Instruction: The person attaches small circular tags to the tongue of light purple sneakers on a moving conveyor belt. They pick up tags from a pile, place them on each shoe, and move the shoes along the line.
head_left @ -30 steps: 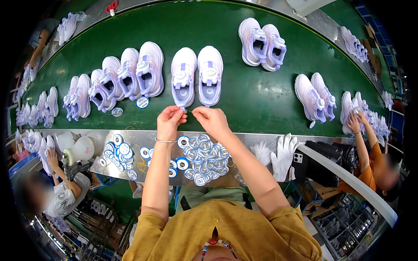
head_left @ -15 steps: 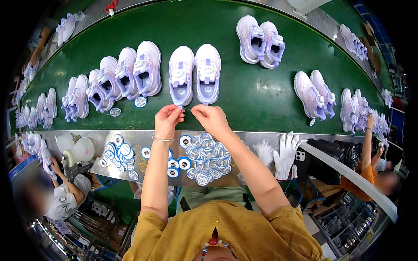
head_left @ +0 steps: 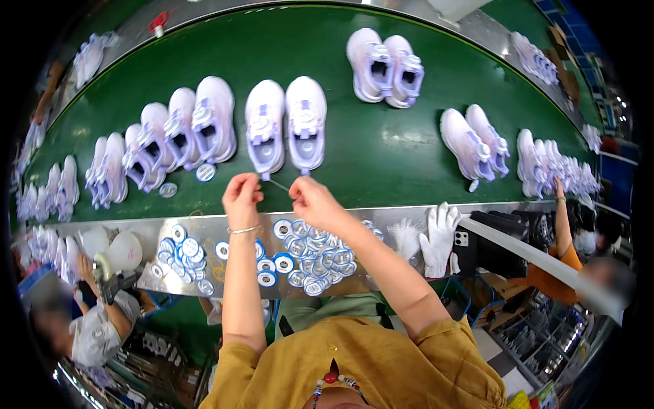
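A pair of white and lavender sneakers lies with heels toward me: the left sneaker [head_left: 264, 112] and the right sneaker [head_left: 306, 109]. My left hand [head_left: 242, 199] is closed in a pinch at the heel loop of the left sneaker. From that loop a thin pale string [head_left: 278, 185] stretches to my right hand [head_left: 316, 203], whose fingers are pinched on its other end, just below the right sneaker's heel. Between my forearms and to their sides lie round blue-and-white hang tags [head_left: 317, 255]. My fingers partly hide the heel loop.
More sneakers stand in a row at left [head_left: 214, 123], and pairs sit at the back [head_left: 371, 65] and right [head_left: 465, 144] of the green belt [head_left: 381, 163]. White gloves [head_left: 439, 242] and a phone [head_left: 462, 238] rest on the metal ledge. Co-workers sit at both sides.
My right hand has drawn away from the left sneaker's heel, and the string now shows taut between my hands. The whole view has shifted, so the sneakers appear further left.
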A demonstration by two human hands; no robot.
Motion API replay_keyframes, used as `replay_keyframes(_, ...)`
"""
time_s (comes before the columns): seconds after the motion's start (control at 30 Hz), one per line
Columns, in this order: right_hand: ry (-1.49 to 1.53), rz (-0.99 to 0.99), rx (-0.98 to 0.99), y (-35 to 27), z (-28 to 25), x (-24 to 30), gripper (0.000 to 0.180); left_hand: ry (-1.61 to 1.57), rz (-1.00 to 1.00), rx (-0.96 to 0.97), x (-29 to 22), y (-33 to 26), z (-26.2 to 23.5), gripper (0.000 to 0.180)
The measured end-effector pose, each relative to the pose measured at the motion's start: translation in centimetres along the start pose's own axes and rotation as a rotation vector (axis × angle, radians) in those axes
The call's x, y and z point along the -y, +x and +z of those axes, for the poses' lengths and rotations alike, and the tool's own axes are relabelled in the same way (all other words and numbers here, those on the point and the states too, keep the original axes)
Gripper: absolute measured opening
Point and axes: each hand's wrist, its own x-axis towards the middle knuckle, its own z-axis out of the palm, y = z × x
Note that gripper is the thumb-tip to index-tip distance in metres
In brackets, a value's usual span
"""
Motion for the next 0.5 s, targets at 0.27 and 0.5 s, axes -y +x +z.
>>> replay_keyframes(0.27,-0.181,-0.207,-0.175,-1.1,-1.3,3.5,0.016,-0.078,0.080,-0.016,-1.9,-1.2,0.1,0.005)
replay_keyframes(0.5,0.287,0.006,0.061,2.1,-0.7,3.4,0.017,-0.010,0.055,0.091,-3.3,-2.8,0.6,0.004)
